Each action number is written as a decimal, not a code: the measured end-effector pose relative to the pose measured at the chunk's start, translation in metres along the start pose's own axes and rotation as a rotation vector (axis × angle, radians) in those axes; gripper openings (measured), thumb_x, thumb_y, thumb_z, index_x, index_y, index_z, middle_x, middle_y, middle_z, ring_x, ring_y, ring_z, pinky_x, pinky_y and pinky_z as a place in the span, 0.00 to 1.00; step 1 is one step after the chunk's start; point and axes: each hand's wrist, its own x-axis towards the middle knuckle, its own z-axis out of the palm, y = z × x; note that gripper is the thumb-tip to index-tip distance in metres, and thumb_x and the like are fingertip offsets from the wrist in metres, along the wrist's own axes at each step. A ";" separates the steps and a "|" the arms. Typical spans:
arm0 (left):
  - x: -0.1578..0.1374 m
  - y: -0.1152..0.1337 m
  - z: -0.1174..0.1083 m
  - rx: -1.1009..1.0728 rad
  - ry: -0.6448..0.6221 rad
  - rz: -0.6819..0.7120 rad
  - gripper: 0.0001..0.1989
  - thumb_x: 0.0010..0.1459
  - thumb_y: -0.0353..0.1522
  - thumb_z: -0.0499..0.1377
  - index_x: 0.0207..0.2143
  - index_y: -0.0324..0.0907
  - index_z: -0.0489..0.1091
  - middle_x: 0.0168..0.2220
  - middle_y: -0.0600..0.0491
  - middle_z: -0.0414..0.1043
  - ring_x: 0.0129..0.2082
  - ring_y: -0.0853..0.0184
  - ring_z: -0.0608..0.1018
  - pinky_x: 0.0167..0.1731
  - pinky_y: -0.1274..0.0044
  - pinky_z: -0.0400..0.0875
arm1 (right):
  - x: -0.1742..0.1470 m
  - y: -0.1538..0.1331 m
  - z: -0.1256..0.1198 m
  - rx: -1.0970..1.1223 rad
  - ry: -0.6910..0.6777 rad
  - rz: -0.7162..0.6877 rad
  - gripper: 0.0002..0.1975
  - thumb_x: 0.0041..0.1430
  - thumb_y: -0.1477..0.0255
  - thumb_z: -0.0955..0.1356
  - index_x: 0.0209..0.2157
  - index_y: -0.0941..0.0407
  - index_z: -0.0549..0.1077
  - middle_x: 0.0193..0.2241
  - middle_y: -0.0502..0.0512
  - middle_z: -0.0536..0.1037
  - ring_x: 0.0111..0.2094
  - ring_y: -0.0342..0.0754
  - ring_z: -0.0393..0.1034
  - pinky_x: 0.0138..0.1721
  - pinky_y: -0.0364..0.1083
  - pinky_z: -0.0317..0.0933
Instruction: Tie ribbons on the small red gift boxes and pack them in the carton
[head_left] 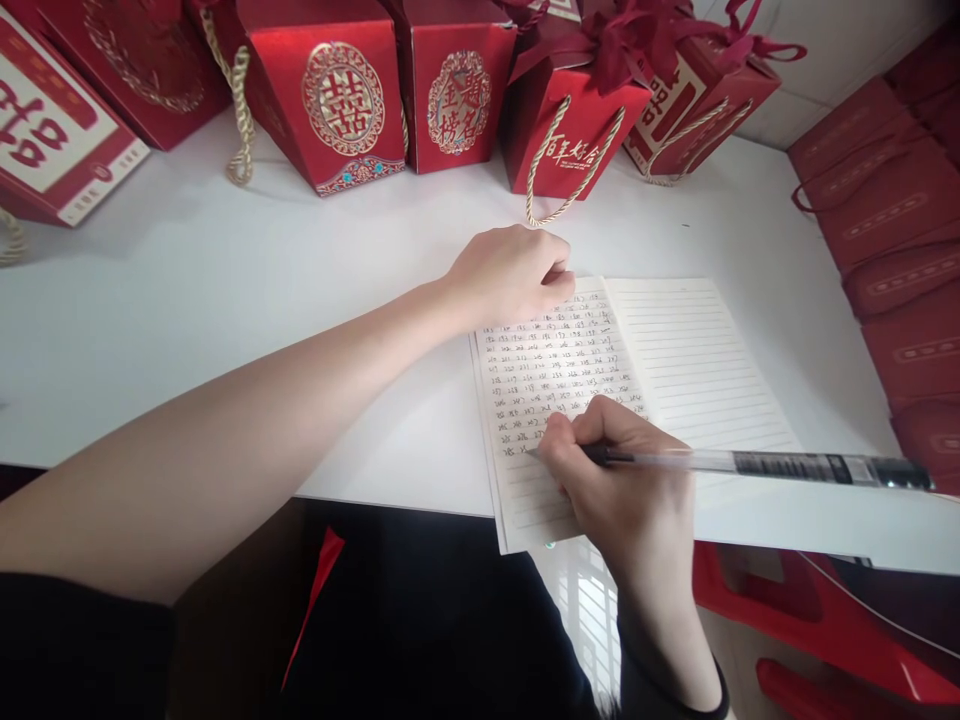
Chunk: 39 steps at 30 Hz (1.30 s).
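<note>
An open lined notebook (694, 350) lies on the white table. Rows of handwritten numbers fill most of its left page, while the right page carries only printed lines. My right hand (634, 480) is closed around a clear-barrelled pen (712, 460) with a dark grip and cap end. The pen's tip meets the left page at the lowest row of numbers, just after the first entries. Curled into a fist, my left hand (517, 265) rests on the top of the left page and covers part of the upper rows. Nothing shows between its fingers.
Several red gift boxes (330, 110) with gold rope handles line the back of the white table (225, 260). Red bags (892, 230) stand along the right edge. A red plastic stool (757, 600) is below the table at right.
</note>
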 end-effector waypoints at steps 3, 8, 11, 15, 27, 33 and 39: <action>0.000 -0.001 0.001 0.037 0.016 0.020 0.10 0.53 0.32 0.53 0.20 0.40 0.64 0.21 0.56 0.63 0.33 0.65 0.73 0.36 0.72 0.62 | 0.000 -0.001 0.000 -0.006 -0.003 0.018 0.18 0.53 0.76 0.65 0.14 0.56 0.55 0.11 0.43 0.55 0.14 0.36 0.49 0.15 0.39 0.46; -0.001 -0.001 0.001 0.040 0.016 0.022 0.09 0.53 0.31 0.53 0.20 0.40 0.63 0.21 0.56 0.64 0.32 0.65 0.74 0.37 0.72 0.63 | -0.001 -0.001 0.001 0.001 0.015 -0.001 0.18 0.52 0.78 0.64 0.15 0.57 0.52 0.11 0.42 0.51 0.14 0.35 0.45 0.14 0.38 0.42; -0.001 0.000 0.000 0.059 0.012 0.019 0.09 0.53 0.31 0.53 0.20 0.40 0.64 0.21 0.56 0.64 0.32 0.65 0.73 0.37 0.72 0.63 | -0.002 0.001 -0.001 0.053 0.009 0.016 0.19 0.53 0.77 0.65 0.14 0.57 0.52 0.11 0.42 0.52 0.14 0.35 0.45 0.14 0.38 0.43; -0.002 0.001 -0.002 0.082 0.008 0.010 0.10 0.53 0.32 0.52 0.20 0.40 0.64 0.20 0.56 0.64 0.28 0.68 0.70 0.34 0.74 0.62 | -0.003 0.005 -0.006 0.272 0.055 0.137 0.20 0.57 0.70 0.65 0.15 0.56 0.55 0.10 0.43 0.58 0.13 0.37 0.52 0.14 0.38 0.49; -0.006 0.000 -0.003 0.103 -0.011 -0.008 0.12 0.54 0.34 0.51 0.19 0.41 0.61 0.18 0.57 0.63 0.19 0.71 0.62 0.24 0.76 0.53 | -0.002 0.004 0.006 0.087 -0.053 0.105 0.20 0.54 0.66 0.64 0.15 0.56 0.52 0.10 0.43 0.55 0.14 0.37 0.48 0.16 0.38 0.47; -0.008 0.001 -0.004 0.110 -0.029 -0.008 0.12 0.54 0.34 0.51 0.20 0.42 0.62 0.20 0.56 0.66 0.21 0.69 0.65 0.25 0.76 0.54 | -0.003 0.005 0.007 0.085 -0.046 0.127 0.19 0.53 0.66 0.63 0.15 0.55 0.51 0.11 0.43 0.55 0.15 0.37 0.48 0.16 0.39 0.46; -0.007 0.001 -0.004 0.110 -0.026 0.007 0.11 0.54 0.34 0.51 0.20 0.42 0.60 0.20 0.56 0.65 0.21 0.70 0.63 0.24 0.76 0.53 | 0.000 0.006 0.009 0.094 -0.047 0.091 0.19 0.52 0.67 0.65 0.15 0.55 0.52 0.11 0.43 0.56 0.14 0.37 0.49 0.16 0.39 0.46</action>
